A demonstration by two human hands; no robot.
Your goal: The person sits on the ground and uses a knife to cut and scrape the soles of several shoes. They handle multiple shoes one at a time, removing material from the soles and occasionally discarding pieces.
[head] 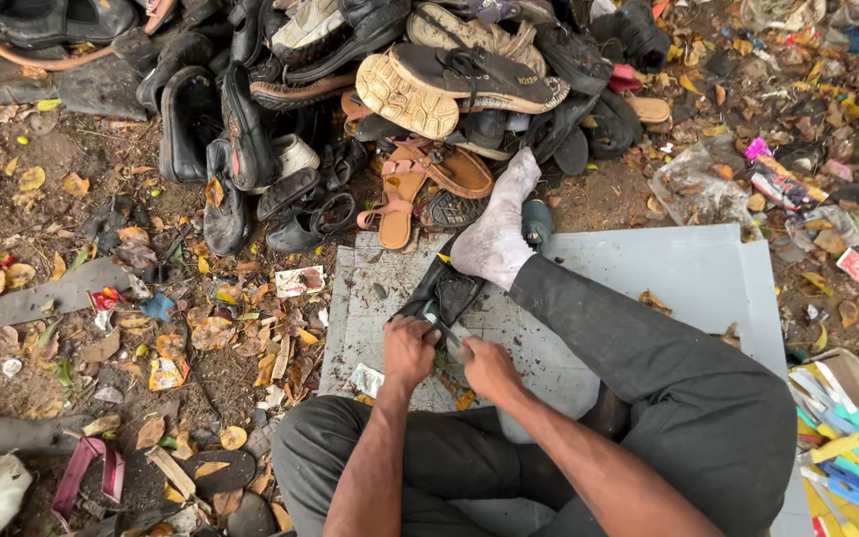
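A person sits on a pale grey board point(668, 273) laid over littered ground, one leg stretched forward so that the dusty bare foot point(494, 234) pins a black shoe point(441, 290) near the board's left edge. The left hand point(407, 350) is clenched around the near end of that shoe, knuckles up, gripping the dark upper. The right hand point(489, 366), just beside it, is closed around a small tool point(446, 336) whose pale tip rests against the shoe between the two hands; the tool's exact kind is too small to make out. Beyond the far edge of the board rises a heap of worn footwear point(370, 70), mostly black shoes and soles, with a pair of tan strappy sandals point(405, 189) lying at its foot, close to the board's far left corner. Off the board's left edge, dry leaves, scraps of wrapper and a loose grey sole point(57, 291) lie scattered on bare earth. At the near right corner, a cardboard box point(852, 383) holds bright yellow, teal and blue items. Crumpled clear plastic point(693, 184) lies past the far right corner.
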